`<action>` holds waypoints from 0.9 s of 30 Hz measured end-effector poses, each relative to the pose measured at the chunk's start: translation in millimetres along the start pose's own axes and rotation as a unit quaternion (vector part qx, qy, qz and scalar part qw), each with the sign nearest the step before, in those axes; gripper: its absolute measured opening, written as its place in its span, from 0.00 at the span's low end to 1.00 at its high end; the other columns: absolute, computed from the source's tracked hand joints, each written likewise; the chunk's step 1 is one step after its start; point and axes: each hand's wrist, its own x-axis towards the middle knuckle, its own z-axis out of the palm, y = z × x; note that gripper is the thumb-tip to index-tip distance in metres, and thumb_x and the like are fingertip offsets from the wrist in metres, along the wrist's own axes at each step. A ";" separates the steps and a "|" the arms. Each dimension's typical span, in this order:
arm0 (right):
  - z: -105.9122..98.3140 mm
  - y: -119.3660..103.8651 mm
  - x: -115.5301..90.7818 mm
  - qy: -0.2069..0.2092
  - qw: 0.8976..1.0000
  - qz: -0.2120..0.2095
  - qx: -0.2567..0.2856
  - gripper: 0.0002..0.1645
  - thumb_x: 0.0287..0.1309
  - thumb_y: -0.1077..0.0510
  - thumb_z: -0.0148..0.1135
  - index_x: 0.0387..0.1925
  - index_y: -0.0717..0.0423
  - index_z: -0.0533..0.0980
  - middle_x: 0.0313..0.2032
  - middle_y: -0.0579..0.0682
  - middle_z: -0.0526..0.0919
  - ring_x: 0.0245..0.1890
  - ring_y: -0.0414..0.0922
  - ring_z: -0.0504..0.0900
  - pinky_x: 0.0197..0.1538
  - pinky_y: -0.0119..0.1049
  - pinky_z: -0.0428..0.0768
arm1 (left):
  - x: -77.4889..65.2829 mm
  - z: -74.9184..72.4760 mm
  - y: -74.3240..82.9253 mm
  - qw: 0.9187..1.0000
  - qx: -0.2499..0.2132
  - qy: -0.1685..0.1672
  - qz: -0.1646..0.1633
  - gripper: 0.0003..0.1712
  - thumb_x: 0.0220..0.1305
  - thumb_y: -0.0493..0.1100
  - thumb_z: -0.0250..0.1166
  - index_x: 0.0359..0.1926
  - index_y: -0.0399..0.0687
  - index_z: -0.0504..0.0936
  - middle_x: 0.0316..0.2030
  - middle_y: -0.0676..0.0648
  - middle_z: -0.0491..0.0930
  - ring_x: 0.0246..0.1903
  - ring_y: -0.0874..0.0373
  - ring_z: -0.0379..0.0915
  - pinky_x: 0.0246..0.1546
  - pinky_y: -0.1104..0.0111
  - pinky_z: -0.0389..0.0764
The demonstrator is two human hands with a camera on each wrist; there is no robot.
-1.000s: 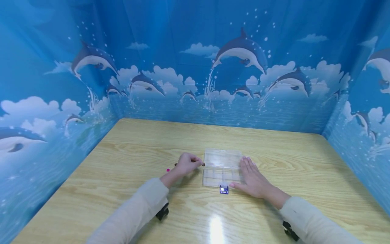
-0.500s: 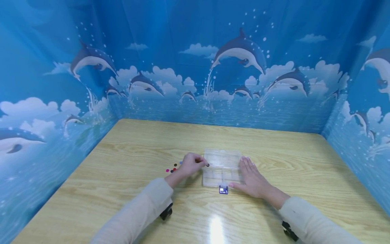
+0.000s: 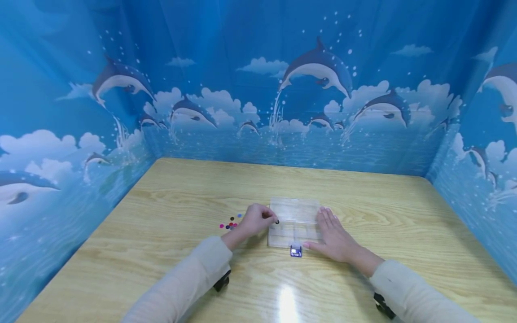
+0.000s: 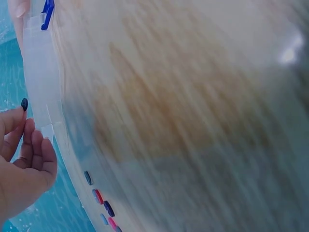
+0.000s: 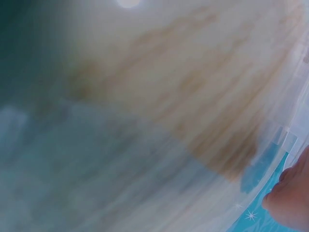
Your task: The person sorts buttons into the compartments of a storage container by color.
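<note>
Box runs lengthwise left to right, clasp pointing near; straight-fingered right hand touches its side; left hand pinches black disc.

Compartment box is clear plastic, smooth, lid shiny. Blue piece looks like glossy plastic. Dark disc and coloured discs read as smooth hard plastic. Table: wood-grain, smooth, glossy, bright glare spot. Backdrop: printed cloth, softly creased. Sleeves: matt cloth.
</note>
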 end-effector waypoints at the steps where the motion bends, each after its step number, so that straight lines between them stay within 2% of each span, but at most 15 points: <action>1: 0.2 0.2 0.0 0.000 1.000 0.000 0.001 0.59 0.56 0.32 0.51 0.66 0.75 0.46 0.68 0.72 0.44 0.70 0.66 0.43 0.70 0.56 0.46 | -0.1 0.0 0.6 1.000 0.001 -0.004 -0.003 0.04 0.56 0.35 0.63 0.31 0.38 0.83 0.28 0.43 0.82 0.26 0.63 0.71 0.28 0.77 0.75; 10: 2.0 1.9 0.7 0.000 1.000 -0.002 -0.001 0.58 0.56 0.32 0.52 0.66 0.75 0.46 0.68 0.72 0.44 0.70 0.65 0.42 0.70 0.56 0.46 | -0.2 1.3 1.7 0.999 0.025 -0.010 0.028 0.04 0.54 0.34 0.65 0.30 0.36 0.84 0.28 0.42 0.82 0.25 0.63 0.71 0.27 0.78 0.75; 15: 1.8 1.5 0.4 -0.001 1.000 0.001 0.004 0.58 0.56 0.32 0.51 0.66 0.75 0.46 0.68 0.72 0.44 0.70 0.66 0.42 0.70 0.56 0.46 | -0.4 1.3 3.1 0.999 0.029 -0.011 0.020 0.04 0.54 0.35 0.66 0.31 0.37 0.84 0.29 0.43 0.82 0.26 0.62 0.72 0.28 0.78 0.76; 20: 1.8 1.4 0.2 -0.001 1.000 0.000 0.004 0.59 0.56 0.31 0.51 0.66 0.75 0.45 0.68 0.72 0.44 0.70 0.66 0.42 0.70 0.56 0.46 | 1.2 0.7 -1.7 1.000 0.030 0.007 -0.006 0.04 0.55 0.37 0.65 0.33 0.42 0.85 0.30 0.47 0.82 0.29 0.63 0.72 0.31 0.77 0.76; 24: 0.6 1.0 -0.1 -0.006 1.000 0.002 0.004 0.60 0.56 0.31 0.50 0.67 0.75 0.45 0.69 0.71 0.43 0.70 0.65 0.41 0.70 0.56 0.45 | 0.6 -3.2 -6.3 1.000 0.018 0.024 0.000 0.05 0.56 0.38 0.65 0.33 0.43 0.85 0.31 0.47 0.83 0.31 0.61 0.74 0.33 0.74 0.76; 27: 0.1 0.6 -0.2 -0.007 1.000 0.003 0.007 0.60 0.56 0.31 0.51 0.66 0.75 0.45 0.69 0.71 0.43 0.70 0.66 0.41 0.70 0.57 0.46 | -0.4 -7.5 -10.8 0.999 0.001 0.033 0.020 0.05 0.56 0.38 0.66 0.33 0.42 0.85 0.31 0.46 0.83 0.32 0.59 0.75 0.33 0.73 0.77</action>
